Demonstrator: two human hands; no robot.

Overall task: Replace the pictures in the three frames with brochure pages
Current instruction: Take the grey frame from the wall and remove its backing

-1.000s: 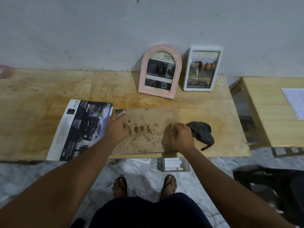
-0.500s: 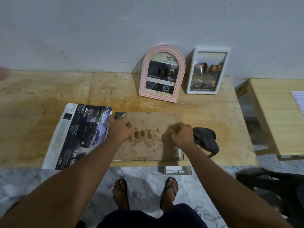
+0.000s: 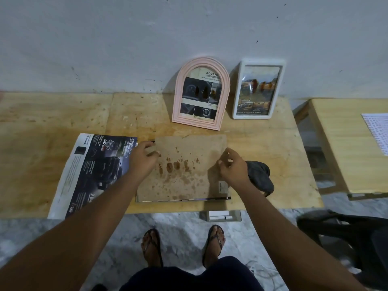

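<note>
Stained brown backing board (image 3: 186,179) lies flat, left hand (image 3: 142,159) and right hand (image 3: 233,168) pinching its opposite edges.

Shows bare left forearm (image 3: 94,223) and right forearm (image 3: 283,223), uncovered up to frame edge. Wears dark navy garment (image 3: 189,276) over lap, cut unclear. Has on left flip-flop (image 3: 152,247) and right flip-flop (image 3: 214,242): dark thong straps, toes exposed.
</note>
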